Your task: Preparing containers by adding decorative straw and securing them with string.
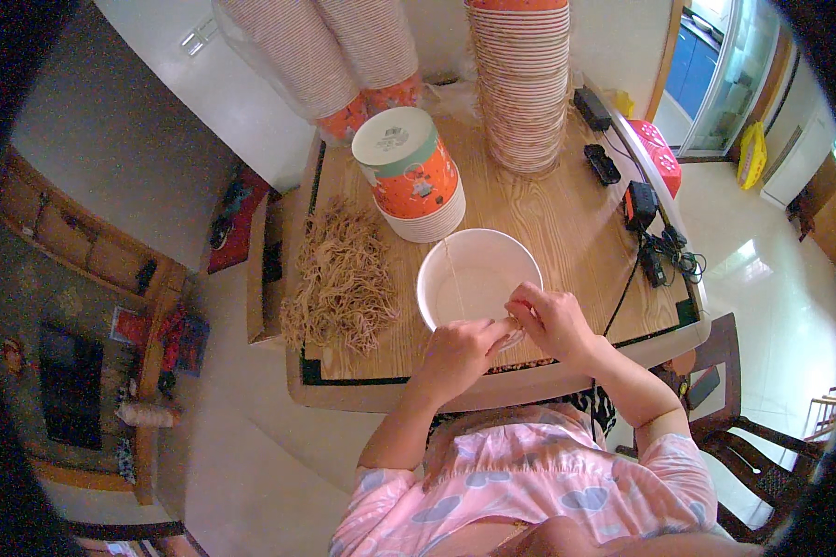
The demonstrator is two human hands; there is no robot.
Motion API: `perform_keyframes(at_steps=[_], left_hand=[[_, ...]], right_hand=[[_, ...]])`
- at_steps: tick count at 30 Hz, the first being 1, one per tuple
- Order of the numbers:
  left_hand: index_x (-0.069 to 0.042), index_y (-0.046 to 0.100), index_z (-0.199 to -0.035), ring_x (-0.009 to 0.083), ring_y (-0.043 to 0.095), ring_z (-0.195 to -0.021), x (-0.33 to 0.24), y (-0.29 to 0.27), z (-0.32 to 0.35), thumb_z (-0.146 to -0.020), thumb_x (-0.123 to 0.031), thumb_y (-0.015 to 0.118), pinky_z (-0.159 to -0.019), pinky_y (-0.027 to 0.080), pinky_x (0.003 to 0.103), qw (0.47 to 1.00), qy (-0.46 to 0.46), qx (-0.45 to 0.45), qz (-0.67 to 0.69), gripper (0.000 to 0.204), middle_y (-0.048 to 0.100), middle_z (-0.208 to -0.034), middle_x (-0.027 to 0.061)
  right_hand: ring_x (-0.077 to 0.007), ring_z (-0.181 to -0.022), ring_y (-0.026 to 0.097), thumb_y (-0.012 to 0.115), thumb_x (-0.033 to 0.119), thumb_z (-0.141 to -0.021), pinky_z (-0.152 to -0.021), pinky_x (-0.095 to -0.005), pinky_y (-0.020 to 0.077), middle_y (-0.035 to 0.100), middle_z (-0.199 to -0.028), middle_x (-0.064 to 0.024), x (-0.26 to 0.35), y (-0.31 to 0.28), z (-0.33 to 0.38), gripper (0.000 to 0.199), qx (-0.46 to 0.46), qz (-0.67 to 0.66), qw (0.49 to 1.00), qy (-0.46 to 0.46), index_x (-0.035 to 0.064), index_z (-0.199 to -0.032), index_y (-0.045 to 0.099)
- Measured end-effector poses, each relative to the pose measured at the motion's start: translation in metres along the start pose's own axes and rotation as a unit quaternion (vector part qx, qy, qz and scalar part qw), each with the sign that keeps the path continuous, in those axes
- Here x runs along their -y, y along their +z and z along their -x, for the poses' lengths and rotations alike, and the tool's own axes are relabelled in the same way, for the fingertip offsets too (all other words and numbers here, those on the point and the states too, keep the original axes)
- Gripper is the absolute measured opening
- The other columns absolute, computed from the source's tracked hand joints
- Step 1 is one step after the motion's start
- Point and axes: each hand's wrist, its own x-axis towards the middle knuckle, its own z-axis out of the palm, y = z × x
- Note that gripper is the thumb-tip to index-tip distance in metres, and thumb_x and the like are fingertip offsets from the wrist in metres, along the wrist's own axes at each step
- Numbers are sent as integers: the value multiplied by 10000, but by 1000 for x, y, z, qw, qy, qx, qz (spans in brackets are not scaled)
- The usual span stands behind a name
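Note:
A white paper tub (474, 265) stands mouth up near the table's front edge. A thin tan string (454, 278) runs from its far rim across its mouth toward my fingers. My left hand (466, 351) is closed over the near rim, its fingertips pinched on what looks like that string. The fingertips of my right hand (555, 323) meet the left ones and are pinched together; what lies between them is too small to make out. Left of the tub lies a loose heap of tan strings (342, 278). Behind it, a stack of upside-down orange and white paper tubs (418, 186) stands.
At the back stand tall tub stacks, one (522, 93) at centre and plastic-wrapped ones (297, 56) at left. Black adapters (639, 206) and cables lie along the table's right side. A red stool (655, 153) stands beyond that side; a dark wooden chair (743, 446) is near right.

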Motion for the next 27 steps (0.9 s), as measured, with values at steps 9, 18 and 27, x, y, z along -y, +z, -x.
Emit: perform_keyframes(at_steps=[9, 18, 27], left_hand=[[-103, 638, -882, 303, 622, -657, 2, 3, -2, -801, -169, 627, -591, 494, 412, 999, 4, -16, 40, 105, 628, -735, 110], [-104, 652, -918, 307, 627, -676, 3, 5, -3, -792, -144, 646, -599, 500, 401, 996, -1, -38, 83, 132, 632, -759, 112], [-102, 648, -944, 310, 626, -679, 2, 0, -4, -801, -142, 638, -602, 500, 407, 998, -1, -19, 67, 149, 632, -772, 120]], right_hand=[[-289, -598, 623, 558, 128, -881, -529, -343, 475, 592, -676, -143, -1, -2, 0, 100, 0, -15, 1000, 12, 29, -866, 547], [-291, -609, 629, 556, 133, -883, -532, -342, 484, 596, -682, -139, -4, 0, -1, 102, -12, -26, 1000, -3, 32, -868, 548], [-278, -597, 624, 554, 131, -886, -525, -334, 481, 597, -680, -131, -3, -1, -1, 104, -11, -27, 1000, -5, 29, -867, 546]])
